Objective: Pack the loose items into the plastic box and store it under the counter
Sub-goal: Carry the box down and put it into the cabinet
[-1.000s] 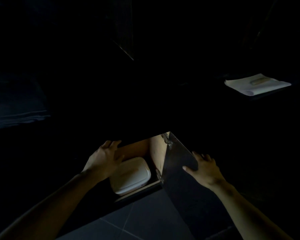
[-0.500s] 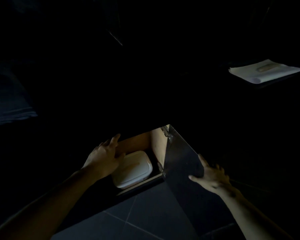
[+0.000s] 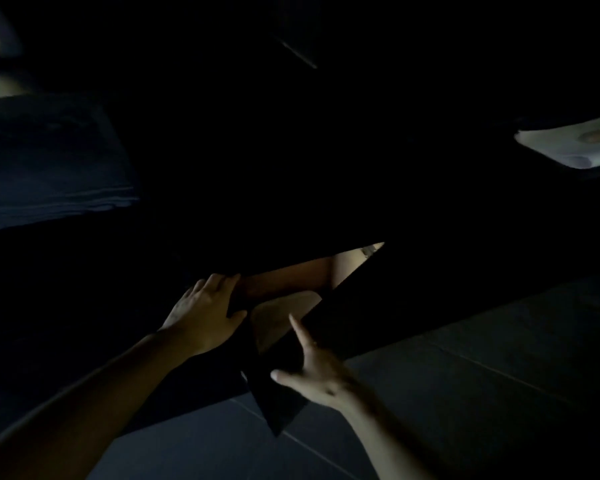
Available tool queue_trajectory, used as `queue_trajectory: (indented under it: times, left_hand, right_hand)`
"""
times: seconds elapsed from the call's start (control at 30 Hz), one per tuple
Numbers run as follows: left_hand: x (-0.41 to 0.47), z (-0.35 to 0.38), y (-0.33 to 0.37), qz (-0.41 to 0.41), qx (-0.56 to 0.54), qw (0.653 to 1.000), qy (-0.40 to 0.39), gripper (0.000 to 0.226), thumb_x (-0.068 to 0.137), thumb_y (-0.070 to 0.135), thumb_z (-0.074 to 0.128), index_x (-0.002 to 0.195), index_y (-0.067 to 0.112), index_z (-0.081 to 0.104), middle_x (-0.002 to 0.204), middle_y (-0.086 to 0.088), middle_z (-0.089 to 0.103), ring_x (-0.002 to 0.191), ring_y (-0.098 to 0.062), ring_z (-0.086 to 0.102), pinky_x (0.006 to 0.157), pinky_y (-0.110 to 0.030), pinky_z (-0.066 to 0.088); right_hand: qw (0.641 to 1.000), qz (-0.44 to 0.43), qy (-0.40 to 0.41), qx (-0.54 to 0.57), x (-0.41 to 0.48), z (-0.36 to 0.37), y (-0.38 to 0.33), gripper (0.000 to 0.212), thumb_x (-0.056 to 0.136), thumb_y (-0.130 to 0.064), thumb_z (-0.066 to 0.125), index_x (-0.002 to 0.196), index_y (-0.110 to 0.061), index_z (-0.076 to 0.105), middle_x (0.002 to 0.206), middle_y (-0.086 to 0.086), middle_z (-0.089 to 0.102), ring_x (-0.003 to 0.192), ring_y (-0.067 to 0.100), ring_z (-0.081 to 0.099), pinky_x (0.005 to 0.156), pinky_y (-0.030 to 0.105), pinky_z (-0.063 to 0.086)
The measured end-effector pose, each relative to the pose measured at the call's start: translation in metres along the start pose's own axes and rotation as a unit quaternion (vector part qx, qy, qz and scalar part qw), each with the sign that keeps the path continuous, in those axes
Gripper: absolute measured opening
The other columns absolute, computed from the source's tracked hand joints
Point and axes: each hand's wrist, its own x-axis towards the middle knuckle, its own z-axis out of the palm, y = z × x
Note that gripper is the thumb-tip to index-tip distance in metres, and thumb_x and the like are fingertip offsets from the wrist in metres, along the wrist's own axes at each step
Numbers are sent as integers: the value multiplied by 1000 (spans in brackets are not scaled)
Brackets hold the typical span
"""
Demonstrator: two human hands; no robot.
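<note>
The scene is very dark. The white plastic box (image 3: 280, 317) sits inside the low cupboard (image 3: 291, 277), on its bottom, with the lid on. Only part of it shows through the narrow gap left by the dark door (image 3: 347, 323), which covers its right side.

The left hand (image 3: 205, 315) lies flat on the dark front just left of the opening. Its fingers are straight and slightly spread, and it holds nothing. The fingertips reach the edge of the opening and the thumb points toward the box, which lies just to the right of that thumb. I cannot tell whether they touch.

The right hand (image 3: 314, 370) is flat against the outer face of the door, near its free edge. Its fingers are straight, the thumb is out to the left, and it grasps nothing. The index finger points up along the door's edge, and the box lies just past that fingertip, behind the door.

So the box is between the two hands, nearer the left one.

Grey floor (image 3: 465, 420) tiles spread below. White paper (image 3: 565, 143) lies higher up at far right.
</note>
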Motion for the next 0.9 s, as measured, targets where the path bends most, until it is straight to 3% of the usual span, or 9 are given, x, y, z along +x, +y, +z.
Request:
queue_trajectory:
  times: [0.07, 0.13, 0.27, 0.5, 0.67, 0.9]
  left_hand:
    - [-3, -6, -19, -6, -6, 1000, 11, 71, 88, 47, 49, 146, 21, 19, 147, -4, 30, 131, -24, 33, 104, -33, 32]
    - [-4, -11, -33, -9, -9, 1000, 20, 70, 88, 46, 50, 146, 20, 19, 146, -5, 31, 132, -24, 33, 105, -33, 32]
    - [-2, -13, -47, -22, -39, 999, 32, 69, 88, 42, 51, 145, 18, 21, 145, -6, 33, 131, -25, 33, 104, -33, 33]
    - [-1, -2, -66, -13, -38, 998, 45, 68, 89, 41, 51, 146, 20, 21, 146, -4, 32, 131, -22, 32, 104, -32, 34]
    - [4, 8, -75, -10, -45, 997, 54, 67, 90, 42, 50, 146, 21, 19, 146, -1, 31, 132, -19, 31, 103, -31, 34]
    - [8, 26, -87, -2, -31, 995, 99, 63, 89, 35, 54, 144, 17, 28, 145, -3, 32, 131, -21, 32, 104, -29, 32]
  right_hand:
    - [997, -46, -43, -48, 17, 17, -21, 91, 75, -57, 58, 130, -65, -15, 157, 0, 2, 142, 28, 11, 103, 48, 31]
    - [985, -87, -58, -138, 32, 31, -31, 90, 79, -53, 55, 126, -66, -20, 156, 10, -12, 142, 31, -8, 106, 54, 24]
    - [963, -111, -71, -233, 48, 47, -33, 96, 82, -44, 56, 122, -64, -28, 147, 21, -30, 123, 28, -36, 110, 50, -1]
    - [922, -122, -82, -359, 91, 45, -38, 93, 82, -44, 56, 140, -46, -17, 140, 22, -40, 127, 35, -41, 107, 52, -15]
    - [877, -106, -33, -467, 115, 51, -22, 93, 84, -39, 55, 144, -32, -16, 129, 18, -55, 124, 32, -44, 108, 57, -16]
    - [909, -117, -22, -401, 147, 57, -23, 99, 83, -44, 56, 140, -36, -24, 125, 13, -60, 127, 30, -40, 106, 53, -19]
